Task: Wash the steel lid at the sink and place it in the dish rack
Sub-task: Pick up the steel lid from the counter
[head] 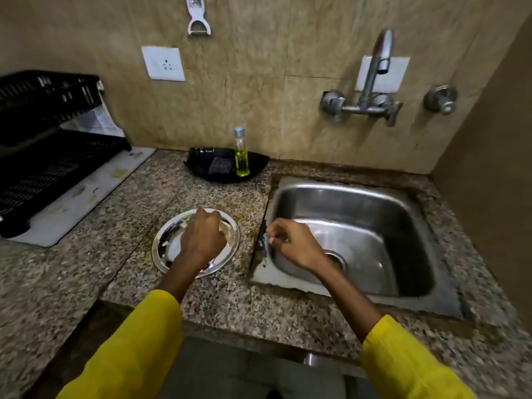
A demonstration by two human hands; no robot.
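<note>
The round steel lid (169,243) lies flat on the granite counter to the left of the sink, with greenish food smears on it. My left hand (201,234) rests over its middle, fingers curled down onto it; whether they grip a knob is hidden. My right hand (290,243) hovers over the sink's left rim, fingers loosely curled with nothing in them. The steel sink (403,226) holds nothing and looks dry. The black two-tier dish rack (49,156) stands at the far left on a white mat.
A black tray (201,162) behind the lid holds a scrub pad (220,165) and a bottle of yellow dish liquid (241,156). The wall tap (374,79) hangs over the sink with no water running. A wall closes off the right side.
</note>
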